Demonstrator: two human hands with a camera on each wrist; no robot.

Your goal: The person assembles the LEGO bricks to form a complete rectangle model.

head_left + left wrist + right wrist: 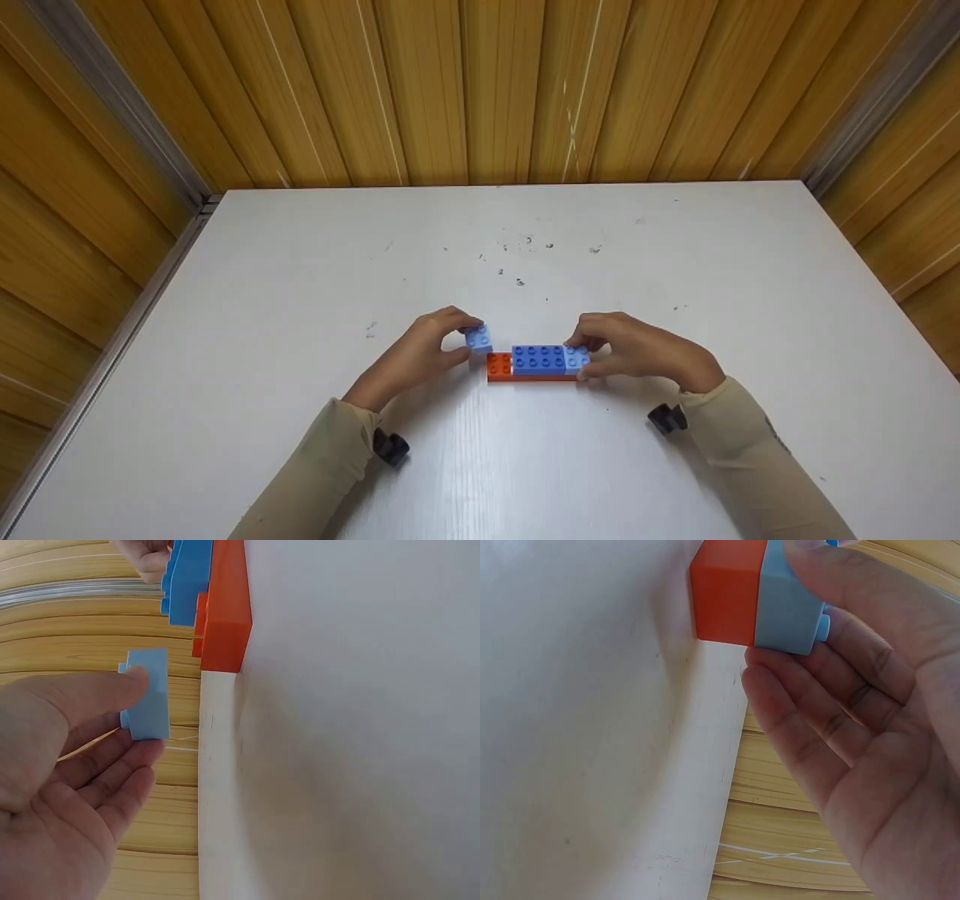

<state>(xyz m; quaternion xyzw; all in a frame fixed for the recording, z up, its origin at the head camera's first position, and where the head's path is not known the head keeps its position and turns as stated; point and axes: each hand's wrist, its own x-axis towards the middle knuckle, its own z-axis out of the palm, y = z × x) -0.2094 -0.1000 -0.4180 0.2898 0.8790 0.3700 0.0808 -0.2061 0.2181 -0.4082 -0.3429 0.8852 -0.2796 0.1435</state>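
A long orange-red toy brick [500,365] lies on the white table, its left-end studs bare. On top of it sit a darker blue brick [538,360] and, at the right end, a small light blue brick [576,361]. My right hand [637,346] grips that light blue brick between thumb and fingers; the right wrist view shows it flush on the orange-red one. In my left hand [420,346] a second light blue brick [154,694] is pinched between thumb and fingers. It is held up, apart from the orange-red brick, just off its bare left end.
The white table [300,262] carries small dark marks towards its far side. Wood-look panels [427,90] stand behind and at both sides. A small black device [391,448] is on the left wrist, another black device [667,418] on the right.
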